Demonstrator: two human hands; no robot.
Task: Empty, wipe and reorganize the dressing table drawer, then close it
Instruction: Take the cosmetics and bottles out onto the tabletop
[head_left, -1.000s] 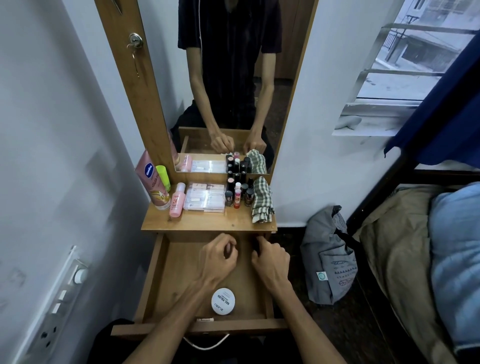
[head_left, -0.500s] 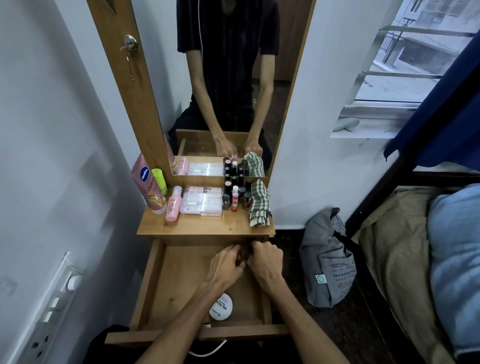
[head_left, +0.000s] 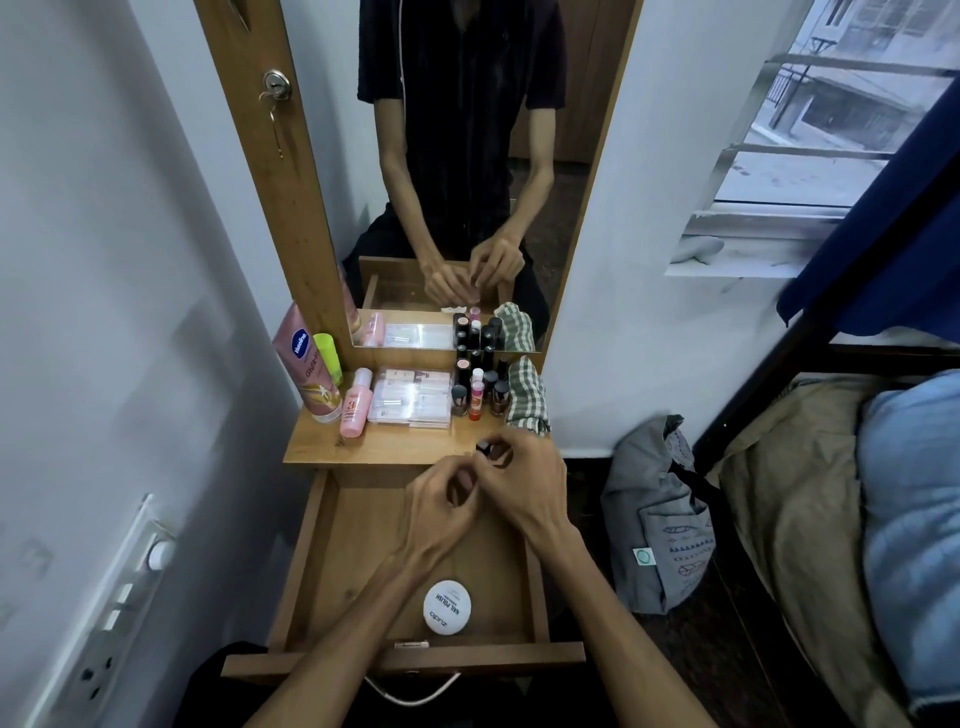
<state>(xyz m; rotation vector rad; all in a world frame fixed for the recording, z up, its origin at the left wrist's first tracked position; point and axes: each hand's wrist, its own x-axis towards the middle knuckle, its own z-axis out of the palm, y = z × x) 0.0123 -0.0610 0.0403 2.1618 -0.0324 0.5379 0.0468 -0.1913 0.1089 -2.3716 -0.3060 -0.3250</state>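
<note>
White walls (head_left: 623, 291) on both sides of a narrow wooden dressing table with a tall mirror (head_left: 467, 171). On the tabletop (head_left: 384, 449): pink Vaseline tube (head_left: 304, 364) leaning at far left, lime-green bottle (head_left: 329, 357) behind it, small pink bottle (head_left: 356, 401), clear plastic case (head_left: 410, 397), cluster of upright lipsticks and nail polish bottles (head_left: 478, 387), checked cloth (head_left: 527, 396) at right edge. Below, drawer (head_left: 322, 551) pulled fully out, nearly bare, with a round white nail polish remover tub (head_left: 447, 607) lying near its front. Left hand (head_left: 439, 512) and right hand (head_left: 527, 488) close together above drawer's back edge. Right fingers (head_left: 498, 448) pinched on a small dark-capped bottle (head_left: 484, 448); left fingers curled narrow, touching the right ones, contents impossible to tell. Grey bag (head_left: 660, 519) on floor to the right, bed (head_left: 841, 499) beyond.
</note>
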